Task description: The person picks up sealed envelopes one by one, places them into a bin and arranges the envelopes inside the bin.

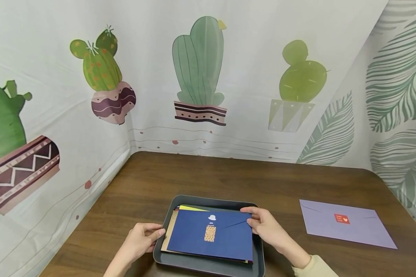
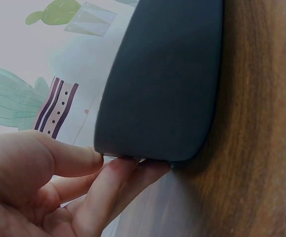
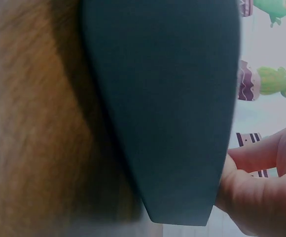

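Note:
A dark grey tray [image 1: 201, 267] lies on the table with a stack of envelopes in it. On top is a dark blue envelope [image 1: 187, 238] with a white hat print and a patterned yellowish sticker. My left hand [image 1: 143, 240] grips the tray's left side. In the left wrist view, its thumb is at the rim and its fingers [image 2: 116, 185] are against the outer wall. My right hand [image 1: 267, 229] reaches over the tray's right rim and pinches the blue envelope near its upper right corner. In the right wrist view the tray wall [image 3: 165, 113] hides its fingertips.
A lilac envelope [image 1: 360, 234] with a red heart sticker lies on the brown wooden table [image 1: 256, 177], right of the tray. Below the blue envelope, edges of a tan envelope [image 1: 168, 238] and a yellow one [image 1: 190, 208] show. A cactus-print curtain [image 1: 249, 77] hangs behind the table.

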Demonstrator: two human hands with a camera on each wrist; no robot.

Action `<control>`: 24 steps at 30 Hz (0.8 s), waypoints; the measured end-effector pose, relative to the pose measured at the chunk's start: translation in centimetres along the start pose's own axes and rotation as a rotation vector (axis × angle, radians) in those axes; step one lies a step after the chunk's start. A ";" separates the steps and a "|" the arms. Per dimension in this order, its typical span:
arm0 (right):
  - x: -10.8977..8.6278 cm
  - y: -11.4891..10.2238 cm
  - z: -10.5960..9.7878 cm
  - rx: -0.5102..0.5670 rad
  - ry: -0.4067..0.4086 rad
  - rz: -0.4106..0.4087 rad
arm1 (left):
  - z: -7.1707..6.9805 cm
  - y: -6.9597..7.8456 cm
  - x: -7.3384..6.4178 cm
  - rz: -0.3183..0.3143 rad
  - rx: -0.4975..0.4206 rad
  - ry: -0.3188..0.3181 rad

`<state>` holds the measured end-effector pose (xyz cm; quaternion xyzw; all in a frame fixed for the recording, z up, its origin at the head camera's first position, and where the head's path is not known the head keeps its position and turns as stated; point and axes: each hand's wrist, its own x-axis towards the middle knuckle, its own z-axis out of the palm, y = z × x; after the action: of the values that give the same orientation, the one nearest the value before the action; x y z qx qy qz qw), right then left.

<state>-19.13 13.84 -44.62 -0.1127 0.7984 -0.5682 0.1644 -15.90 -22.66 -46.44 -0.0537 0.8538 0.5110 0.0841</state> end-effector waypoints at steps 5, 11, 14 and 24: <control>-0.3 -0.2 0.0 -0.060 0.062 -0.056 | 0.0 0.1 -0.1 -0.002 -0.005 -0.003; -0.6 -0.7 -0.7 -0.136 0.151 -0.091 | 0.0 0.1 0.0 -0.006 -0.001 0.010; -0.6 -0.7 -1.2 -0.147 0.148 -0.108 | 0.0 0.1 0.1 -0.006 0.005 0.007; -1.2 -0.3 -4.5 0.000 0.118 -0.169 | 0.0 0.2 0.0 -0.014 0.002 -0.003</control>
<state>-19.79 18.05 -42.85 -0.1461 0.7945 -0.5855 0.0686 -15.92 -22.56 -46.24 -0.0586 0.8536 0.5098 0.0891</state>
